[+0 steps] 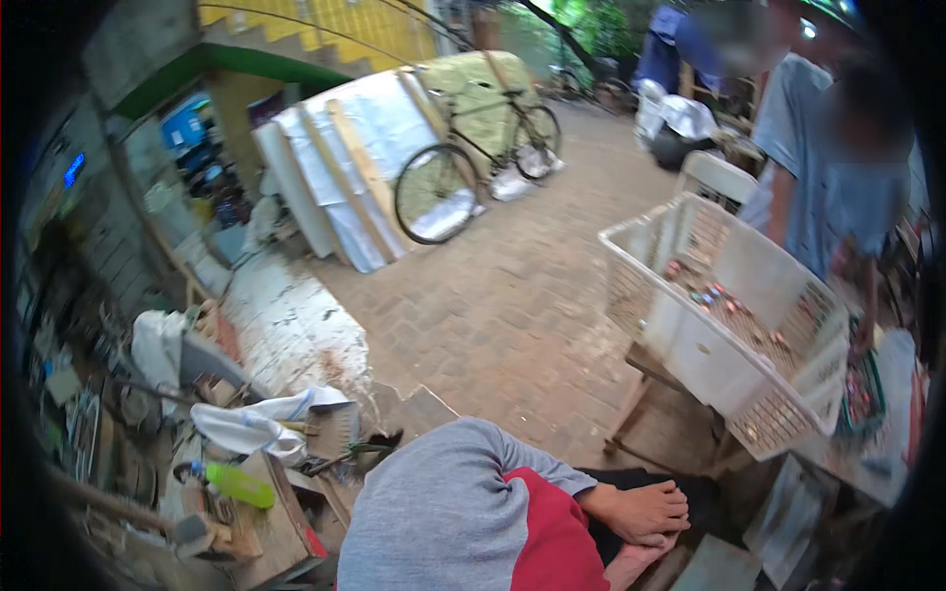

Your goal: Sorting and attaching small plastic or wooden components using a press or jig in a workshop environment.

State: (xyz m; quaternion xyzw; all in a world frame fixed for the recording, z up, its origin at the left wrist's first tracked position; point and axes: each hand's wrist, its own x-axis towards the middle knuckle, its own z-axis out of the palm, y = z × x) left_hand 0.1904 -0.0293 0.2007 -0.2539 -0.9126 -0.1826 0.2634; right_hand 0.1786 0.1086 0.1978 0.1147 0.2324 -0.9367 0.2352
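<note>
My left hand (645, 510) reaches across from the grey sleeve, palm down. Its fingers are together and curl over my right hand (639, 563) at the lower edge. Of the right hand only a small part shows; its fingers are hidden beneath the left. Both hands are close to dark cloth (700, 502) at my lap. No tool or other object is visible in them. My bent arm in a grey and red sleeve (443, 502) fills the lower middle.
Right, a white perforated plastic crate (690, 325) with small colourful items stands on a wooden support (631, 414). A person (788, 148) in grey-blue is behind it. Left, a wooden bench (276, 522) carries a green bottle (239, 485) amid tools. A bicycle (443, 187) leans against wrapped panels beyond the paving.
</note>
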